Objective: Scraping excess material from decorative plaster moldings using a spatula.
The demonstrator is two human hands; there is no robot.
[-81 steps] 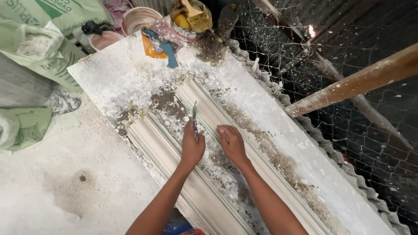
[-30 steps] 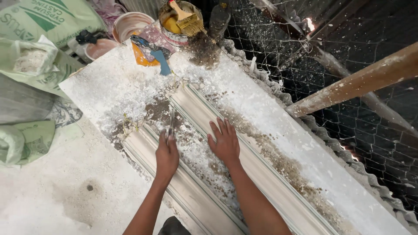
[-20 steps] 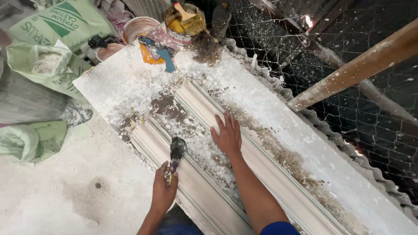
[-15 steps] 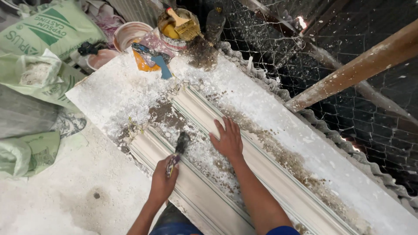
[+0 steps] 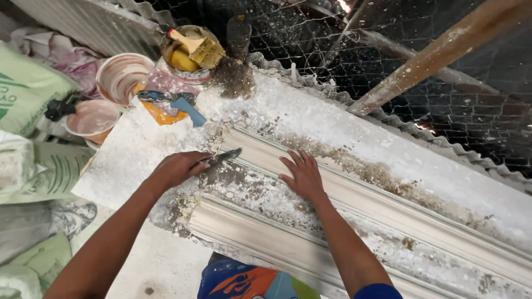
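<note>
My left hand (image 5: 177, 169) grips a scraper (image 5: 224, 157), blade at the upper-left end of the plaster moulding (image 5: 354, 216). My right hand (image 5: 302, 176) lies flat, fingers spread, on it. Its long axis runs from centre to lower right, across a plaster-crusted board (image 5: 310, 116) beside wire mesh (image 5: 443, 105).

Left hand (image 5: 178, 168) curled in a closed grip, right hand (image 5: 302, 176) flat, fingers spread, both forearms extended.
</note>
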